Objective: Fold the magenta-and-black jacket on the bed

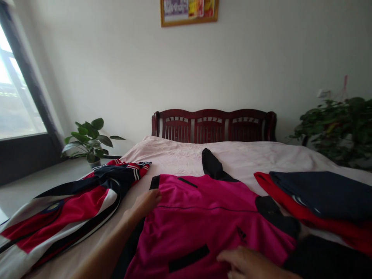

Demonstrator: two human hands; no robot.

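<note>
A magenta jacket [203, 193] with black sleeves lies spread on the bed, its front up and turned sideways. Its black hem edge is at the left, and a black collar area is at the right. A dark sleeve [213, 164] points toward the headboard. My left hand [149, 200] is at the jacket's left edge near the hem, fingers curled onto the fabric. Over the near part of the jacket, below a small dark logo, my right hand [241, 260] reaches in with its fingers extended and somewhat apart; it is slightly blurred.
A red, white and navy garment [84, 205] lies loosely at left. Folded navy clothing [328, 193] rests on red clothing [264, 184] at right. Behind the pink bed sheet [174, 155] stands a wooden headboard [213, 116]. Potted plants [90, 139] flank the bed.
</note>
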